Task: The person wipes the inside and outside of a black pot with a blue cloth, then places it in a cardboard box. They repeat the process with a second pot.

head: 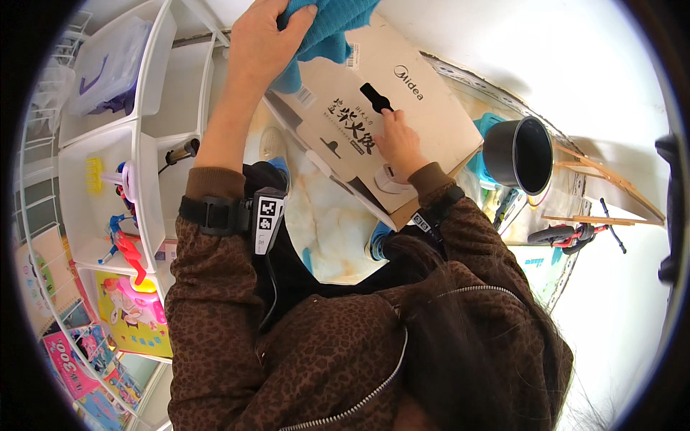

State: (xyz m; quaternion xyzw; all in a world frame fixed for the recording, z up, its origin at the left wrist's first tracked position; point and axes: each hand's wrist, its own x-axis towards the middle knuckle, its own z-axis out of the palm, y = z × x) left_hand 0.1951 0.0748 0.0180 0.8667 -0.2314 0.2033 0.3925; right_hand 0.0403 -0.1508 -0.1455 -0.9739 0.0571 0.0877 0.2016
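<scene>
My left hand (261,46) grips a bunched blue ribbed cloth (329,35) at the top of the view, above one end of a large Midea cardboard box (442,126). The box lies tilted before me and bears printed writing. My right hand (400,141) rests on its face with thumb and forefinger apart. At the forefinger's tip is a black, rounded-ended shape (374,97); whether it is loose or printed is unclear. Under the right wrist shows a white rounded shape (389,180), partly hidden.
White shelving (137,129) on the left holds a clear lidded bin (110,70), toys and books. Right of the box, a dark round pot (517,156) sits by a turquoise container (480,145). Farther right are a wooden frame (609,175) and a red toy bike (582,234).
</scene>
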